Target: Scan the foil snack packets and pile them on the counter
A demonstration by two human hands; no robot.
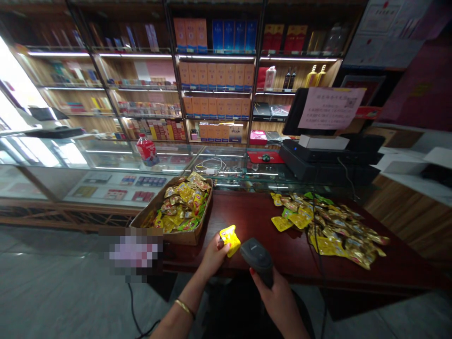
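Observation:
My left hand [213, 256] grips a small yellow snack packet [231, 240], held up over the near edge of the dark red table [243, 214]. In my right hand [277, 294] is a grey barcode scanner [259, 258], its head close beside the packet and apart from it. To the left, a cardboard box [189, 237] is filled with gold, yellow and green packets [185, 202]. On the table's right side lies a loose pile of similar packets [339, 230].
Behind the table stands a glass display counter [169, 160] with a red-labelled bottle [147, 149] on it. A monitor [294, 113] and a mouse [266, 157] are at the back right. A black cable [317, 235] hangs across the right pile.

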